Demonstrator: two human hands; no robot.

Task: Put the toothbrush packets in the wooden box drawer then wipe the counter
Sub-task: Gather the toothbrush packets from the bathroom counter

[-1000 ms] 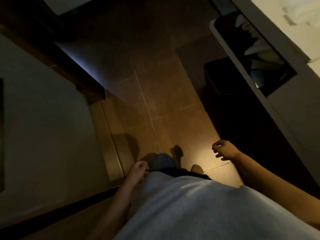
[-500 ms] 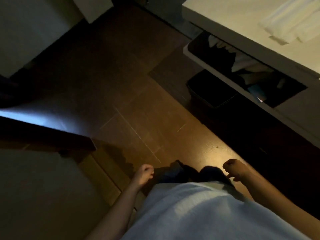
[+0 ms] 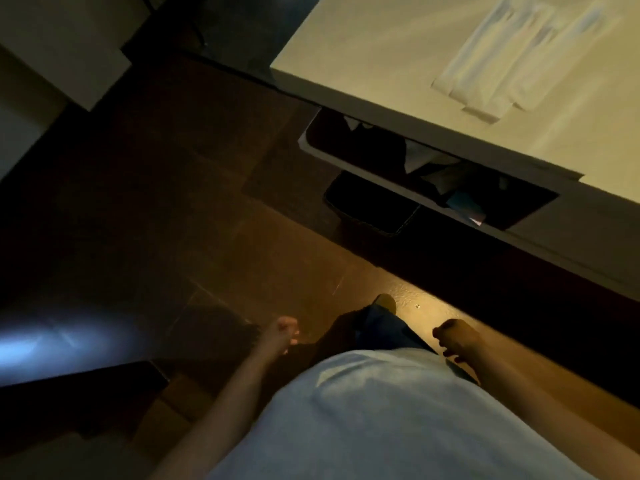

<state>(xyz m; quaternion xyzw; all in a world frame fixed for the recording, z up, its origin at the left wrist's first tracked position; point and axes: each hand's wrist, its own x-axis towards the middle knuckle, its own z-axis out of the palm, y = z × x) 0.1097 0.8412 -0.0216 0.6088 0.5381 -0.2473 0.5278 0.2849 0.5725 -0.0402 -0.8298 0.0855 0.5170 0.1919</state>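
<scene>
Two bare hands hang low over a dark brown tile floor [image 3: 214,209]. The left hand [image 3: 281,335] is curled into a loose fist and holds nothing. The right hand [image 3: 456,339] has its fingers bent in too, and nothing is in it. Between the hands is the person's pale shirt [image 3: 381,417], with a blue trouser leg [image 3: 384,327] and the tip of a foot [image 3: 385,301] past it.

The pale counter [image 3: 398,46] is up and to the right of the hands, well apart from them. On the counter, far from its near edge, lie the toothbrush packets [image 3: 519,60]. They are blurry, so how many there are cannot be told. They lie flat, side by side and partly on top of each other.

Under the counter's near edge is an open shelf [image 3: 360,168] with dark and light things in it, too dim to name. A black bin [image 3: 370,209] stands on the floor just below that shelf. No wooden box can be seen.
</scene>
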